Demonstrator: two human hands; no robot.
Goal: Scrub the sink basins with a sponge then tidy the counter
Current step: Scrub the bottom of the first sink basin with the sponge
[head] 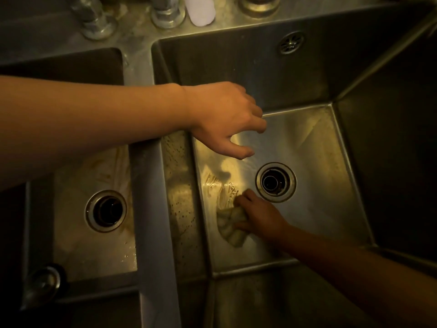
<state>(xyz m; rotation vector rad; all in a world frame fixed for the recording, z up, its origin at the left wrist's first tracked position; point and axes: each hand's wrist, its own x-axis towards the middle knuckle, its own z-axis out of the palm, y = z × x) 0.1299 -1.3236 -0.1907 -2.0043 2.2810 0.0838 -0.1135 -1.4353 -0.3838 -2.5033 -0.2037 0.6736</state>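
Right hand point(260, 216) grips a crumpled pale sponge point(229, 229) and presses it on the floor of the right basin point(319, 185), lower centre of the frame, just left of the drain point(275, 181). Left hand point(222, 114) hovers over the same basin, upper centre, fingers loosely curled, holding nothing. Its forearm crosses the divider point(151, 209) and the left basin point(94, 252). Wet streaks lie just above the sponge. The floor right of the drain is bare. Tap bases point(99, 27) and a white object point(199, 10) stand along the top edge.
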